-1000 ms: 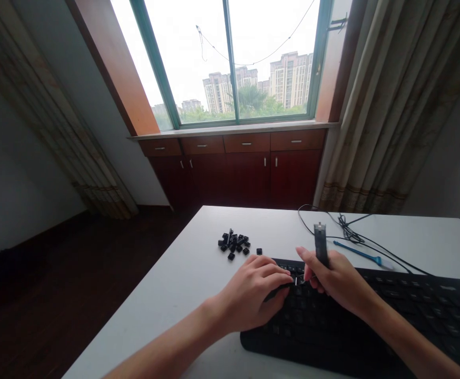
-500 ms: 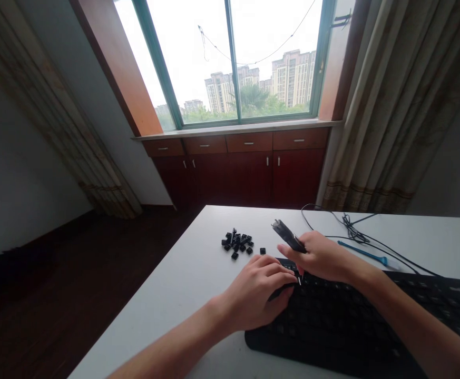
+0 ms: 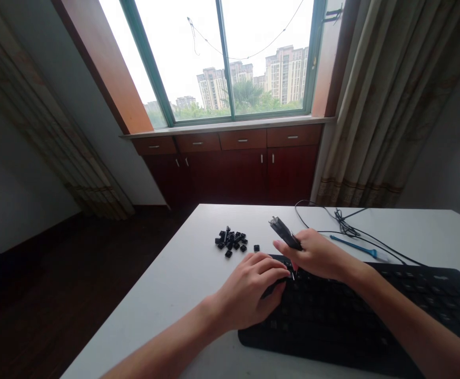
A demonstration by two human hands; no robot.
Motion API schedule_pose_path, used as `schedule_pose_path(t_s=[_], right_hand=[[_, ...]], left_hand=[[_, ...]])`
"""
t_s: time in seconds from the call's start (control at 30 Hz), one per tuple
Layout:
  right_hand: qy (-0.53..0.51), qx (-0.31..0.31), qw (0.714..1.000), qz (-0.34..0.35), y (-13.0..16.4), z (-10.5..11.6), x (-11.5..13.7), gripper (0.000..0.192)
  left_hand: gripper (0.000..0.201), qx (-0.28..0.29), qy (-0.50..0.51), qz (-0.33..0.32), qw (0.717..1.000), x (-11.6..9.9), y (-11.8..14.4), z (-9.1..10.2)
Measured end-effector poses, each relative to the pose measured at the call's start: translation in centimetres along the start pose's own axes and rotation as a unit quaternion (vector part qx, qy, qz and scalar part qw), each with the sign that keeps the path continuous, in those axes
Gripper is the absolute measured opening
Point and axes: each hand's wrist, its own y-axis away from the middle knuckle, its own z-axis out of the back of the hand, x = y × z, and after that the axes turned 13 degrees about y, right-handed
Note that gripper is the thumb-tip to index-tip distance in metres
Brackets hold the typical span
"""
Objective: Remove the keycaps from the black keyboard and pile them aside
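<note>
A black keyboard (image 3: 316,326) lies across the white table. In my right hand (image 3: 316,253) is a black keycap puller (image 3: 284,232), held slanted, with a metal forked end up and thin wire prongs down at the keys. My left hand (image 3: 249,287) rests over the keyboard's upper left part, its fingers bent and pressed on it beside the wire prongs. The thumb curls in below them. My fingers hide the keys under the prongs. Beyond my left hand sits a pile of loose black keycaps (image 3: 232,239), with a single keycap (image 3: 256,248) to its right.
A blue stick-like tool (image 3: 354,246) lies behind the keyboard on the right. Near it a bundled black cable (image 3: 344,226) runs over the white table (image 3: 166,305). Farther off stand red cabinets (image 3: 241,173) under a window, with curtains on both sides.
The whole view has shifted slightly, so everything sits a little further left and higher. Both hands keep nearly the same pose at the keyboard, the puller still in my right hand.
</note>
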Motion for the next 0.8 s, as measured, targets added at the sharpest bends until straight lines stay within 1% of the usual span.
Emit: schedule_pose_path(t_s=[0.2, 0.33, 0.4, 0.53, 0.8], right_hand=[[0.028, 0.003, 1.0, -0.007, 0.0, 0.6, 0.1, 0.061], [0.017, 0.006, 1.0, -0.019, 0.2, 1.0, 0.1, 0.061], [0.015, 0.01, 1.0, -0.014, 0.3, 1.1, 0.1, 0.061], [0.022, 0.011, 1.0, 0.004, 0.2, 1.0, 0.1, 0.063], [0.031, 0.01, 0.999, 0.017, 0.1, 0.4, -0.4, 0.069]], left_hand=[[0.026, -0.004, -0.003, -0.01, 1.0, 0.1, 0.0, 0.0], [0.026, -0.006, 0.0, -0.011, 1.0, 0.3, 0.1, -0.2], [0.026, -0.008, 0.001, -0.012, 1.0, 0.4, 0.1, -0.3], [0.027, -0.008, -0.001, -0.02, 1.0, 0.4, 0.1, -0.2], [0.026, -0.002, -0.017, -0.02, 1.0, 0.3, 0.0, -0.2]])
